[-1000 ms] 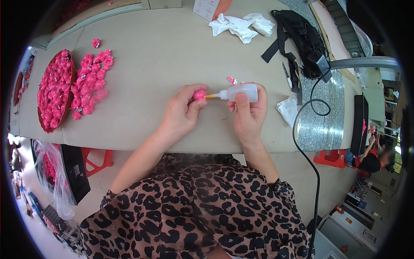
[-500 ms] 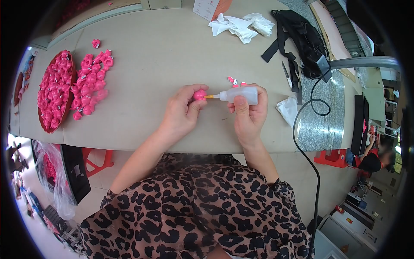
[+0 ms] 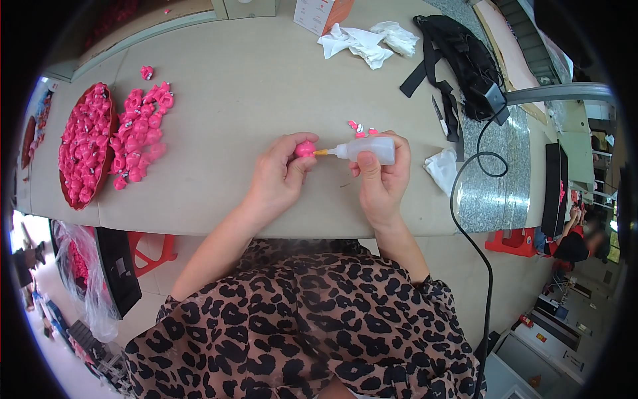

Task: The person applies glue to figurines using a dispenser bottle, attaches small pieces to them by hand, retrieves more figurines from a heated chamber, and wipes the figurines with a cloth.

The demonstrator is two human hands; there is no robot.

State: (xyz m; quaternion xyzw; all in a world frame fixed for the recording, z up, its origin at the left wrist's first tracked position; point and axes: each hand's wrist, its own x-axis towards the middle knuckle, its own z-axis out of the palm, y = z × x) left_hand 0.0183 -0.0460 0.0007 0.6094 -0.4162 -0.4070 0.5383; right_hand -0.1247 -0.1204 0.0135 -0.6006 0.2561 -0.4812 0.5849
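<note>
Between the thumb and fingers of my left hand is a small round pink piece. My right hand is wrapped round a translucent white squeeze bottle, tilted nearly level. Its thin yellow nozzle tip points left and meets the pink piece, or lies right beside it; I cannot tell whether anything flows out. Just beyond the bottle lie several small pink and white parts, partly hidden by my right hand.
At the left a reddish-brown basket is heaped with pink pieces, with a loose pile beside it. Crumpled tissues, a box and a black strapped bag sit at the back. A black cable hangs over the right side.
The view has shifted slightly. My hands keep almost the same pose, with the nozzle tip still at the pink piece.
</note>
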